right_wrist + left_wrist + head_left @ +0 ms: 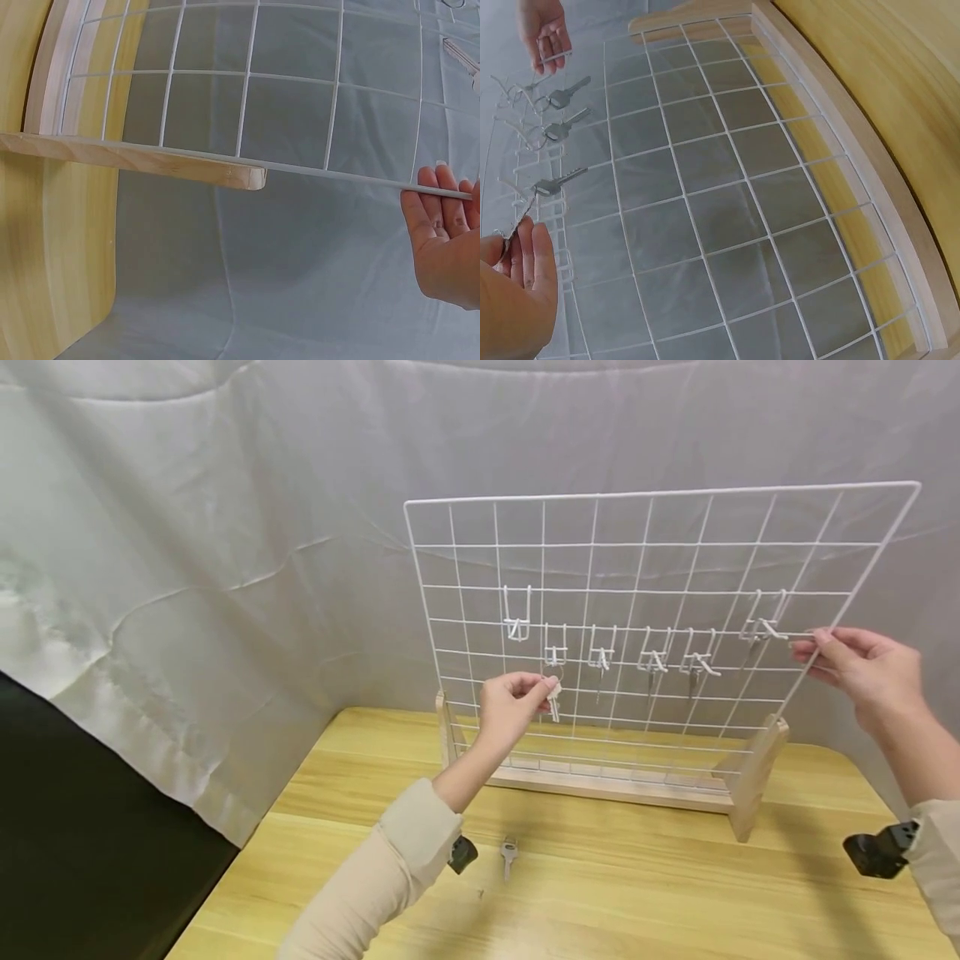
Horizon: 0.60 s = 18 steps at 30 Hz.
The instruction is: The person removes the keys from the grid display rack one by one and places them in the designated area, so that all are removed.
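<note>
My left hand (510,702) pinches the ring of a silver key (555,703) between thumb and fingers. The key dangles just below a white hook (554,655) on a white wire grid (570,497). In the left wrist view, the fingers of that hand are curled at a thin ring (507,238). At the grid's right edge, my right hand (873,668) grips the side wire with thumb and fingers. The right wrist view has the wire (360,178) running between its thumb and fingers. Keys (561,186) hang from several hooks to the right of my left hand.
A wooden stand (615,787) holds the grid upright on a wood-grain table (645,885). Another key (509,855) lies on the tabletop near my left sleeve. Further left on the grid is a hook (516,628) with no key. Grey cloth (315,468) hangs behind.
</note>
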Tool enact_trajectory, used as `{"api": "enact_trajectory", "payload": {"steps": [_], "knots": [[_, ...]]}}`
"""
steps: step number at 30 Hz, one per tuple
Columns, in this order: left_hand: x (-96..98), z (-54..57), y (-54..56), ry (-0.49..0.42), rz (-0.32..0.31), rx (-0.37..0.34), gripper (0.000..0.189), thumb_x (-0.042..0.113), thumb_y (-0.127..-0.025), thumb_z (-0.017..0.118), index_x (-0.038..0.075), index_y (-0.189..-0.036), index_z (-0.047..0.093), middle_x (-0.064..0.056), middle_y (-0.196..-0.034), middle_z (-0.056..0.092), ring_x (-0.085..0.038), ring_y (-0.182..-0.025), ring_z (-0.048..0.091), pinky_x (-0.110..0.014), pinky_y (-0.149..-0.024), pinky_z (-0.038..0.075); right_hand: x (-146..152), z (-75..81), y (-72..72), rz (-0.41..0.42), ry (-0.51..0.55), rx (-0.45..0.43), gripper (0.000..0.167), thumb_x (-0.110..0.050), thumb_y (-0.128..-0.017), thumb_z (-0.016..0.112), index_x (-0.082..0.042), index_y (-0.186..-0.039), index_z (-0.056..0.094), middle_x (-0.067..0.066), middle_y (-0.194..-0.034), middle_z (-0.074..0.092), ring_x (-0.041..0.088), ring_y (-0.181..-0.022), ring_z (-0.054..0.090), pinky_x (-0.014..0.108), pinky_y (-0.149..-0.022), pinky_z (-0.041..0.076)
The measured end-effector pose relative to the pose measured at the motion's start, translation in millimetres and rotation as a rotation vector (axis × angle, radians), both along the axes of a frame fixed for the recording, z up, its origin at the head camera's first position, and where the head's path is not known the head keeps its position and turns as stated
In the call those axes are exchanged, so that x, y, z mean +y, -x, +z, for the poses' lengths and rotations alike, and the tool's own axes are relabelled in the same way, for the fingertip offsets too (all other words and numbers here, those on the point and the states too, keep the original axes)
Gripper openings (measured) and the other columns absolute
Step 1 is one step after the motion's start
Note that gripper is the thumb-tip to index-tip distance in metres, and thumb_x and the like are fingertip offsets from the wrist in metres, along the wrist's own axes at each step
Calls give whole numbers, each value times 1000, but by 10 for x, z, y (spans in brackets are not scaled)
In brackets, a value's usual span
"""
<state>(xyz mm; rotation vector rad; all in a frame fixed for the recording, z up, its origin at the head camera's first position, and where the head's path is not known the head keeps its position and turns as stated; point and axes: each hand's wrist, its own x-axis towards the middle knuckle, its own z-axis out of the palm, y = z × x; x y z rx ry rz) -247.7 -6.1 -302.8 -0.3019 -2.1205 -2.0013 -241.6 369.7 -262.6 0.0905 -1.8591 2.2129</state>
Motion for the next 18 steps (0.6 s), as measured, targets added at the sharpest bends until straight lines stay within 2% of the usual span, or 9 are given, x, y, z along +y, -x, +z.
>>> {"api": "enact_trajectory", "payload": {"steps": [3,6,8,11,15,18], "knots": [[16,-13,-19,18,-12,-20,19,10,-82,69,-7,-89,68,-23,-84,69,-23,-61,67,-31,-64,59,23,-5,-12,-7,-1,2,10,-13,-88,61,-14,-82,69,-6,-71,72,4,-66,68,14,-59,55],[35,-81,-48,38,-35,-56,19,11,-82,69,-7,-89,68,-21,-85,70,-11,-56,63,-27,-63,59,50,-19,-34,-13,5,-3,9,-13,-87,61,-14,-82,69,-5,-70,72,4,-66,69,14,-59,55],[45,-159,-67,49,-58,-81,19,11,-82,69,-7,-90,68,-21,-85,70,-4,-54,60,-26,-63,59,61,-27,-49,-13,5,-7,8,-13,-87,62,-15,-83,69,-5,-71,72,4,-67,69,14,-59,55],[40,-310,-92,68,-88,-94,18,8,-83,68,-9,-88,67,-22,-83,70,-4,-54,60,-27,-61,59,49,-33,-56,-9,5,2,7,-13,-86,63,-15,-83,69,-5,-71,73,4,-67,69,14,-60,55],[15,-491,-109,83,-88,-107,17,7,-82,68,-10,-85,67,-23,-81,69,-6,-51,61,-28,-58,59,1,-20,-40,-5,12,11,6,-13,-86,64,-14,-84,69,-5,-72,73,5,-68,69,14,-61,55],[20,-610,-118,82,-89,-143,17,7,-82,69,-10,-84,67,-24,-82,69,-6,-50,60,-27,-57,58,-11,-3,-37,-2,26,11,8,-11,-87,62,-13,-83,69,-4,-72,73,6,-67,69,15,-61,56]]}}
